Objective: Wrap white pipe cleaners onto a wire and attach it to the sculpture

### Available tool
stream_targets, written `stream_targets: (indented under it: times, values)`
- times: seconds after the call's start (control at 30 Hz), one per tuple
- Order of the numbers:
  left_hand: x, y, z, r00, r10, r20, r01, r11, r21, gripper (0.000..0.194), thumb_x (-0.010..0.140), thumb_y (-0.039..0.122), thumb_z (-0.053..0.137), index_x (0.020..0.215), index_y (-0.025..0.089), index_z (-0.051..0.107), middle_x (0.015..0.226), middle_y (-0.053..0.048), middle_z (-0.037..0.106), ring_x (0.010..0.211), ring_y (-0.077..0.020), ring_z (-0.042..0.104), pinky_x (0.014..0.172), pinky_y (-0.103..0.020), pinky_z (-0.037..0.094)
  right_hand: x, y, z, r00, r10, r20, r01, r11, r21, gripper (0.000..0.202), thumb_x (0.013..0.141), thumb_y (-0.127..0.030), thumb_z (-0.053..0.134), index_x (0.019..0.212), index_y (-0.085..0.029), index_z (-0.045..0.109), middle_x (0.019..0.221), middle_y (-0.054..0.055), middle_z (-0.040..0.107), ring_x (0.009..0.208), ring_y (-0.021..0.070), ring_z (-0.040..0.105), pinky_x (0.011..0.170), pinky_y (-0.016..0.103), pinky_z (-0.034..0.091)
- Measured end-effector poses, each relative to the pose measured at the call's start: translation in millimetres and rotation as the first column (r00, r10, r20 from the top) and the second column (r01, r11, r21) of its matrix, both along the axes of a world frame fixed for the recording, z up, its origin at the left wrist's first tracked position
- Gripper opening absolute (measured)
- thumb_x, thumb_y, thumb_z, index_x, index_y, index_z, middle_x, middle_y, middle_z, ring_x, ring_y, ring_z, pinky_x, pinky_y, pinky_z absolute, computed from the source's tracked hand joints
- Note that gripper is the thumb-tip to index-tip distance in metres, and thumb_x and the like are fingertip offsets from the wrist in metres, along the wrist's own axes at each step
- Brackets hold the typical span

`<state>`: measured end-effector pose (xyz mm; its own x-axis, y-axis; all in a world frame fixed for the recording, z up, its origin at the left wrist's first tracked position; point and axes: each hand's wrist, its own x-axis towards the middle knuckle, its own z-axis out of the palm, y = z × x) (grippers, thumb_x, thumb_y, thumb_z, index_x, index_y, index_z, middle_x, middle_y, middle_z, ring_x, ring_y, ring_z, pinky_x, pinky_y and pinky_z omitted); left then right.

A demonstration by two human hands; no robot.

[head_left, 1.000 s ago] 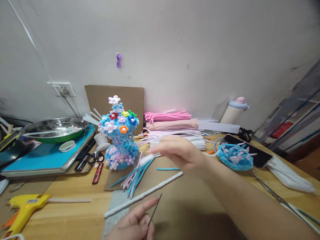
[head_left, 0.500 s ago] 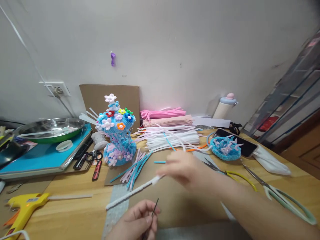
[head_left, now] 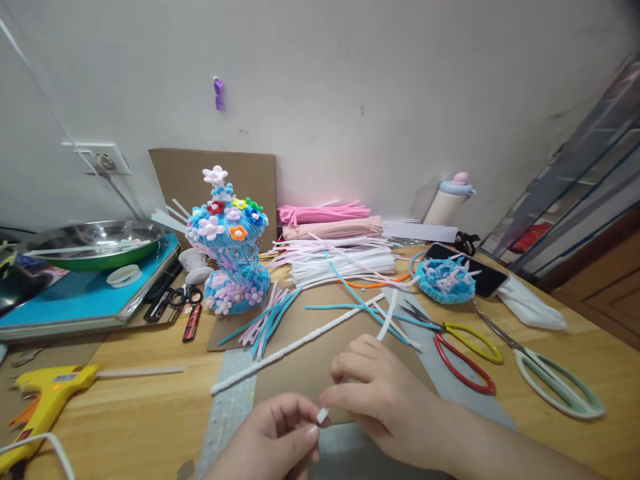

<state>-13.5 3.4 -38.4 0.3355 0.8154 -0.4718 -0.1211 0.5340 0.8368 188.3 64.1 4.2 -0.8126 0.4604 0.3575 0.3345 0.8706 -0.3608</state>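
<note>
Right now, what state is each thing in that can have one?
Left hand: curled beside a white tip, grip unclear
Right hand: curled closed on a soft white strip
Metal scissors with red and yellow handles: blades apart
Metal scissors with pale-green handles: blades together
Yellow pistol-shaped plastic glue gun: lying on its side
Flat black phone: screen dark
Cream cylindrical bottle: lid on
White wall socket: plug inserted
</note>
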Motion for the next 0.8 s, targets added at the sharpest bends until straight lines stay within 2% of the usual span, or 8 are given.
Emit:
stream_targets:
  times: [0.1, 0.27, 0.5, 0.8]
  values:
    - [1.4, -0.5, -1.9, 1.000, -0.003, 0.006, 0.003, 1.000, -0.024, 0.044, 0.061, 0.052, 0.075, 0.081, 0.016, 0.058, 0.054, 0.005, 0.058, 0.033, -0.0043, 0.048, 0.033, -0.013, 0.024, -1.9, -1.8, -2.6, 1.000, 0.012, 0.016, -0.012, 0.999, 0.032, 0.025, 0.078, -0.008, 0.048, 0.091, -0.024, 0.061, 0.090, 0.001, 0.056, 0.079, 0.0158, 0.043, 0.072, 0.034, 0.023]
    - [2.3, -0.6, -4.9, 1.000, 0.001, -0.002, -0.001, 0.999, -0.055, 0.043, 0.062, 0.051, 0.075, 0.081, 0.016, 0.057, 0.054, 0.004, 0.060, 0.033, -0.0046, 0.050, 0.032, -0.013, 0.026, -4.6, -1.4, -7.2, 0.998, -0.014, 0.056, 0.012, 0.999, 0.034, 0.018, 0.082, -0.011, 0.048, 0.088, -0.024, 0.059, 0.087, 0.000, 0.056, 0.079, 0.0154, 0.043, 0.073, 0.034, 0.022]
    - [3.5, 0.8, -3.4, 0.999, 0.022, -0.040, -0.024, 0.998, -0.051, 0.047, 0.060, 0.054, 0.075, 0.080, 0.016, 0.057, 0.053, 0.004, 0.061, 0.034, -0.0054, 0.052, 0.032, -0.013, 0.029, -5.6, -3.1, -3.1, 0.994, -0.006, 0.109, 0.004, 1.000, 0.013, 0.019, 0.076, -0.009, 0.050, 0.088, -0.022, 0.056, 0.085, 0.000, 0.054, 0.078, 0.0154, 0.040, 0.071, 0.033, 0.022]
    - [5.4, 0.9, -3.7, 0.996, 0.039, -0.084, -0.043, 0.998, -0.048, 0.045, 0.061, 0.048, 0.075, 0.083, 0.017, 0.051, 0.053, 0.004, 0.063, 0.034, -0.0083, 0.055, 0.032, -0.015, 0.034, -4.5, -5.8, -1.3, 0.983, -0.025, 0.180, 0.030, 0.999, -0.025, 0.014, 0.074, -0.012, 0.051, 0.084, -0.021, 0.053, 0.088, 0.000, 0.054, 0.082, 0.0167, 0.041, 0.074, 0.035, 0.023]
